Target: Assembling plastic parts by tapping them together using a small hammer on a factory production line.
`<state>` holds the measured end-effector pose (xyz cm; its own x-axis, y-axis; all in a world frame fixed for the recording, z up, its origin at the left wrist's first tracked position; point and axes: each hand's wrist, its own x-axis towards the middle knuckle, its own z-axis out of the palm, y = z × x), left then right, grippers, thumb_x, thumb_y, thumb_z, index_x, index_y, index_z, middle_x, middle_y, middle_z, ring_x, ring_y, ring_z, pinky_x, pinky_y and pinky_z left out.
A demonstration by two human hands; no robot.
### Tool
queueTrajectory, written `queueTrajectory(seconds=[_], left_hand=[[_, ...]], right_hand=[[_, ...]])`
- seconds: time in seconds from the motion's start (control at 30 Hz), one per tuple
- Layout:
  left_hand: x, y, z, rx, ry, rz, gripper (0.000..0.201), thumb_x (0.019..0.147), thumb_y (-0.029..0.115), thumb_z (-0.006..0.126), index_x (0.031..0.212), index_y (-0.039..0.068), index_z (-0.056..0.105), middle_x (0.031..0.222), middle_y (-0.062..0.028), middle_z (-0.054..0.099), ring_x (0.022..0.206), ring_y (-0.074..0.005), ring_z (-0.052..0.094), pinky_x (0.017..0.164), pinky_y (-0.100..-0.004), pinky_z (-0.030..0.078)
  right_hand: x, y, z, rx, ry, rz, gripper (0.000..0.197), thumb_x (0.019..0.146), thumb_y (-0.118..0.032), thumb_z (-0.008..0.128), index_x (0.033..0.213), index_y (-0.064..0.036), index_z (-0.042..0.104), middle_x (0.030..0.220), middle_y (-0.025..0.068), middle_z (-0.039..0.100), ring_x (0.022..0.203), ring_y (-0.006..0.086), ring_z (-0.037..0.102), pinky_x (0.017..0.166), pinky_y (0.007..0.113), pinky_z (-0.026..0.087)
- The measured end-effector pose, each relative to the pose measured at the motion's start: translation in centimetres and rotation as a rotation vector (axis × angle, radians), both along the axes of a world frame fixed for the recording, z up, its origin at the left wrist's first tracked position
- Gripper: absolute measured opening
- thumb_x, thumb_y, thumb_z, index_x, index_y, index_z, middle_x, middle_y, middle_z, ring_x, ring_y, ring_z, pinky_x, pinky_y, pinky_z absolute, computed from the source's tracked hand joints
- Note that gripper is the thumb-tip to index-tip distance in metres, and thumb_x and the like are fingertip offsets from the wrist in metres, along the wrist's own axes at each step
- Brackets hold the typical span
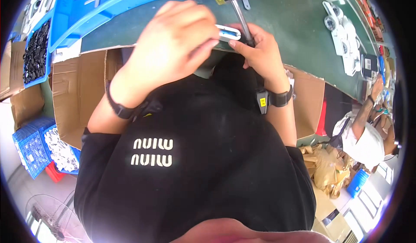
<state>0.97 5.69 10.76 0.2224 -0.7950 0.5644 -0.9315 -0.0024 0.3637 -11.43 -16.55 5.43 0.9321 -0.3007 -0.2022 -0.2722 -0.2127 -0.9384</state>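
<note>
Near the front edge of the green worktop [277, 9], my left hand [177, 39] is closed, its thumb and fingers pinched at one end of a small white oblong part [228, 32] with a blue strip inside. My right hand [262, 54] is closed around the lower handle of a hammer [241, 15]. The hammer's metal head points away from me and has a yellowish tip at its left. My right thumb lies by the right end of the white part. The left hand hides much of that part.
A blue bin [117, 9] with grey strips stands at the back left. Beside it, a blue tray [37, 54] holds black pieces. White assemblies [342, 39] lie at the right. Cardboard boxes [78, 95] stand below the worktop. A co-worker [359, 139] is at the right.
</note>
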Motion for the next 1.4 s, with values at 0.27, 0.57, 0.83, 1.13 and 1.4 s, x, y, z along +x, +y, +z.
queueTrajectory(seconds=[0.27, 0.57, 0.83, 1.13, 1.4], left_hand=[[-0.6, -5.1, -4.5, 0.164, -0.011, 0.024, 0.016, 0.083, 0.005, 0.077, 0.096, 0.005, 0.067, 0.102, -0.0074, 0.065, 0.099, -0.0322, 0.065, 0.090, -0.0422, 0.051], [0.2, -5.9, -2.0, 0.197, 0.133, -0.115, 0.026, 0.089, 0.005, 0.074, 0.112, 0.004, 0.064, 0.099, -0.0153, 0.063, 0.096, -0.0381, 0.065, 0.083, -0.0439, 0.054], [0.9, -6.3, -1.8, 0.316, 0.208, -0.166, 0.012, 0.090, 0.002, 0.066, 0.099, 0.003, 0.059, 0.104, -0.0185, 0.055, 0.101, -0.0408, 0.060, 0.086, -0.0465, 0.051], [0.9, -6.5, -2.2, 0.329, 0.143, -0.193, 0.014, 0.089, -0.001, 0.066, 0.100, 0.002, 0.058, 0.107, -0.0202, 0.054, 0.105, -0.0430, 0.059, 0.090, -0.0470, 0.051], [0.0, -6.5, -1.9, 0.322, 0.224, -0.179, 0.015, 0.089, -0.003, 0.065, 0.101, 0.001, 0.058, 0.107, -0.0207, 0.053, 0.103, -0.0438, 0.058, 0.090, -0.0473, 0.050]], right_hand=[[-1.2, -0.5, -1.3, 0.012, -0.038, -0.032, 0.038, 0.092, -0.016, 0.081, 0.128, -0.0051, 0.073, 0.080, -0.0024, 0.068, 0.059, 0.0044, 0.059, 0.050, 0.023, 0.049], [-0.9, -0.4, -0.6, -0.034, -0.030, -0.007, 0.041, 0.100, -0.013, 0.075, 0.139, -0.0040, 0.068, 0.097, 0.0003, 0.074, 0.068, 0.0025, 0.060, 0.053, 0.019, 0.047], [-0.5, -0.6, 1.2, 0.181, 0.088, -0.020, 0.029, 0.098, -0.010, 0.077, 0.125, -0.0026, 0.069, 0.083, -0.0039, 0.068, 0.057, 0.0031, 0.056, 0.050, 0.020, 0.046], [-0.6, -0.5, 1.2, 0.157, 0.076, -0.027, 0.031, 0.098, -0.008, 0.076, 0.127, -0.0019, 0.069, 0.086, -0.0024, 0.070, 0.056, 0.0037, 0.056, 0.050, 0.020, 0.046], [-0.4, -0.2, 1.6, 0.137, 0.096, -0.047, 0.030, 0.097, -0.007, 0.077, 0.125, -0.0018, 0.069, 0.086, -0.0022, 0.071, 0.056, 0.0040, 0.057, 0.050, 0.021, 0.046]])
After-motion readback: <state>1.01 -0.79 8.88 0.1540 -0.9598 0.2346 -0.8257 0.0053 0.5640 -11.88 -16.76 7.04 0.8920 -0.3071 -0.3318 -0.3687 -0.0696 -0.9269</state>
